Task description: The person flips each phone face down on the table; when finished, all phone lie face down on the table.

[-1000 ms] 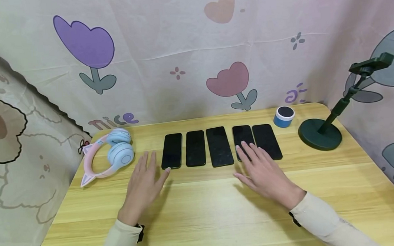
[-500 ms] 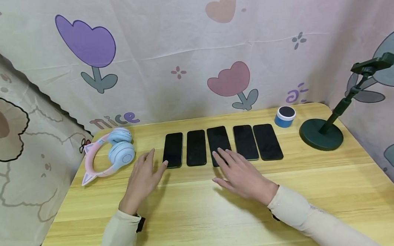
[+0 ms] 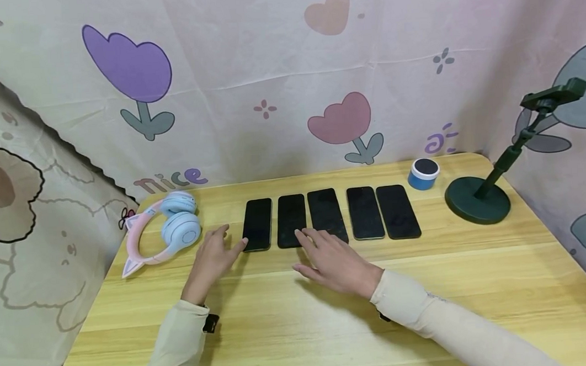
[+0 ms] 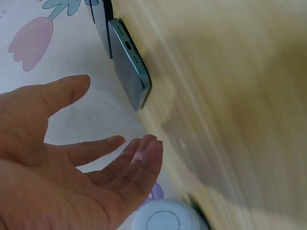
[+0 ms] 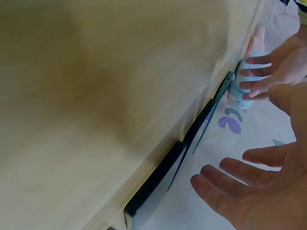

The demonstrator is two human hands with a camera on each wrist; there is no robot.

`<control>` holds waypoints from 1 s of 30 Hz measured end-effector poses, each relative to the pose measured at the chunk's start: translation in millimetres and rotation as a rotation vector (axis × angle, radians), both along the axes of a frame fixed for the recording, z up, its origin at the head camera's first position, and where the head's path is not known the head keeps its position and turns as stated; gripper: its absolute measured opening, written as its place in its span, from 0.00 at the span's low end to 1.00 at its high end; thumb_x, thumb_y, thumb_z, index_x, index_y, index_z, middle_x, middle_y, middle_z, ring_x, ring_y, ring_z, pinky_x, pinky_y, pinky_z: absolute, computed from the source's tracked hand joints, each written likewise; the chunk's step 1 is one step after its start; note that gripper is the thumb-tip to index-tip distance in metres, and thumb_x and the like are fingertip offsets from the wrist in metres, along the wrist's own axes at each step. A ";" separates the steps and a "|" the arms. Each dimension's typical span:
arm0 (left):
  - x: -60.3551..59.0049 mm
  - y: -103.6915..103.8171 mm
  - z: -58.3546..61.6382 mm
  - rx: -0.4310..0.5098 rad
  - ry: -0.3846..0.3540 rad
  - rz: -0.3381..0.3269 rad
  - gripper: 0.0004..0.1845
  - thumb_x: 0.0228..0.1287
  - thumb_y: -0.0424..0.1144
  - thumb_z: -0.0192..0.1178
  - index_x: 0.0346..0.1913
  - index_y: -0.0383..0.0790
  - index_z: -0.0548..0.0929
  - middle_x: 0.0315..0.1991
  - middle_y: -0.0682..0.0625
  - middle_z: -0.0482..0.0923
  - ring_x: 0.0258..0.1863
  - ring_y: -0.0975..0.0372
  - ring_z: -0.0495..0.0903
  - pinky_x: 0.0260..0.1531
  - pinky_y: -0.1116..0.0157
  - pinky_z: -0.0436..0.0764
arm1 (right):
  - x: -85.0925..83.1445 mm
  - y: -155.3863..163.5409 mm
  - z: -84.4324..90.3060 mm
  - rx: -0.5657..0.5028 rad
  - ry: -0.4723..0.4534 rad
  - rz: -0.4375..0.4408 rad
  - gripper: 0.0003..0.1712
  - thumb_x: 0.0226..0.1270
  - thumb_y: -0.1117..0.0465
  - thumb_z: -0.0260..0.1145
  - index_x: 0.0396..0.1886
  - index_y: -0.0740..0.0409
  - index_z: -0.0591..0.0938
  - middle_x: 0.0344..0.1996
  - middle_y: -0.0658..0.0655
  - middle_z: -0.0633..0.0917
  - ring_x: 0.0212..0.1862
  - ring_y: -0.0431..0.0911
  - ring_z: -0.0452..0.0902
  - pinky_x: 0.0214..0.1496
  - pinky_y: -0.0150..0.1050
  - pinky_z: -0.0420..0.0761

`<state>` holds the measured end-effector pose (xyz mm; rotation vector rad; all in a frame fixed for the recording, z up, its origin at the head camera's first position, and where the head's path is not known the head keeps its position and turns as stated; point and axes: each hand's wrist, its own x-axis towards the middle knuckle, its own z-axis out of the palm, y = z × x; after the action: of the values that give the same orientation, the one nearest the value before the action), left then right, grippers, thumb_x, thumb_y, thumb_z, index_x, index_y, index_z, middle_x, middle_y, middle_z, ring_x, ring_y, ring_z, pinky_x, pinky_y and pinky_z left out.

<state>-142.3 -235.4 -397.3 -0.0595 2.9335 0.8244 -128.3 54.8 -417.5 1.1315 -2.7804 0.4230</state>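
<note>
Several black phones lie side by side in a row on the wooden table (image 3: 280,327). My left hand (image 3: 211,260) is by the leftmost phone (image 3: 257,224), its thumb tip at that phone's lower left corner; the left wrist view has a gap between the thumb and the nearest phone (image 4: 130,67). My right hand (image 3: 338,264), fingers loosely extended, is over the near ends of the second phone (image 3: 291,216) and the middle phone (image 3: 325,208). Two more phones, one of them the rightmost phone (image 3: 399,210), lie farther right. Neither hand holds anything.
Pink and blue cat-ear headphones (image 3: 180,230) lie left of the phones. A blue and white jar (image 3: 423,174) with a dark top sits at the back right, beside a dark green stand (image 3: 477,200). A patterned cloth (image 3: 246,53) hangs behind the table.
My right hand has swept left, from the two right-hand phones across the middle phone to the second one. The left hand stays near the leftmost phone, its fingers slightly more bent. The phones keep their places.
</note>
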 end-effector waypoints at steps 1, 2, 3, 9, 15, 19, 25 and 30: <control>-1.5 -0.7 -1.1 0.011 -0.009 0.000 0.40 0.74 0.51 0.58 0.75 0.25 0.60 0.64 0.26 0.67 0.56 0.39 0.74 0.51 0.42 0.76 | -0.3 -2.6 0.1 -0.001 -0.012 0.003 0.42 0.79 0.39 0.54 0.77 0.65 0.63 0.69 0.67 0.72 0.68 0.59 0.71 0.69 0.53 0.72; -2.9 -1.6 -2.1 0.022 -0.019 0.004 0.40 0.74 0.51 0.59 0.75 0.25 0.60 0.64 0.26 0.67 0.56 0.39 0.74 0.52 0.42 0.76 | -0.7 -5.1 0.2 -0.004 -0.021 0.007 0.42 0.79 0.39 0.54 0.77 0.65 0.64 0.69 0.67 0.72 0.68 0.58 0.71 0.69 0.52 0.72; -4.2 -2.4 -3.2 0.030 -0.028 0.008 0.40 0.74 0.51 0.59 0.75 0.25 0.61 0.64 0.26 0.67 0.57 0.39 0.74 0.52 0.42 0.76 | -1.0 -7.5 0.1 -0.009 -0.033 0.013 0.42 0.79 0.39 0.54 0.77 0.65 0.64 0.69 0.66 0.72 0.68 0.58 0.71 0.69 0.52 0.72; -11.0 -3.5 -7.0 0.077 -0.066 0.014 0.39 0.74 0.50 0.59 0.74 0.24 0.62 0.65 0.28 0.70 0.62 0.38 0.73 0.57 0.41 0.75 | -4.6 -21.4 -1.7 -0.086 -0.079 0.037 0.40 0.79 0.41 0.56 0.75 0.68 0.65 0.64 0.64 0.76 0.59 0.53 0.77 0.61 0.46 0.79; -17.7 -2.1 -8.9 0.105 -0.087 0.037 0.38 0.73 0.49 0.61 0.73 0.24 0.65 0.66 0.29 0.71 0.63 0.39 0.72 0.59 0.41 0.74 | -11.1 -37.4 -3.6 -0.185 -0.161 0.021 0.37 0.79 0.45 0.58 0.72 0.70 0.69 0.54 0.62 0.79 0.41 0.44 0.78 0.44 0.38 0.83; -22.1 -2.5 -10.2 0.128 -0.107 0.052 0.37 0.73 0.48 0.61 0.73 0.26 0.65 0.67 0.31 0.71 0.64 0.40 0.72 0.60 0.43 0.73 | -16.4 -49.3 -2.9 -0.243 -0.211 0.007 0.34 0.78 0.48 0.61 0.69 0.71 0.72 0.53 0.63 0.81 0.41 0.44 0.79 0.43 0.37 0.83; -28.6 -2.6 -10.8 0.190 -0.144 0.087 0.35 0.73 0.45 0.62 0.72 0.25 0.66 0.68 0.32 0.70 0.64 0.42 0.71 0.62 0.45 0.72 | -25.4 -65.4 -2.5 -0.333 -0.253 -0.015 0.29 0.75 0.53 0.65 0.64 0.72 0.76 0.44 0.61 0.83 0.37 0.43 0.78 0.37 0.32 0.80; -33.6 -2.2 -12.8 0.250 -0.157 0.115 0.31 0.72 0.40 0.63 0.70 0.25 0.69 0.66 0.33 0.71 0.65 0.43 0.70 0.63 0.47 0.72 | -35.3 -74.5 -3.0 -0.399 -0.314 -0.068 0.26 0.72 0.57 0.69 0.61 0.72 0.80 0.41 0.61 0.84 0.34 0.43 0.77 0.34 0.30 0.79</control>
<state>-175.8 -237.6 -410.1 -0.2632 2.6794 1.1402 -163.7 -19.6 -420.5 0.9397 -2.7826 1.1745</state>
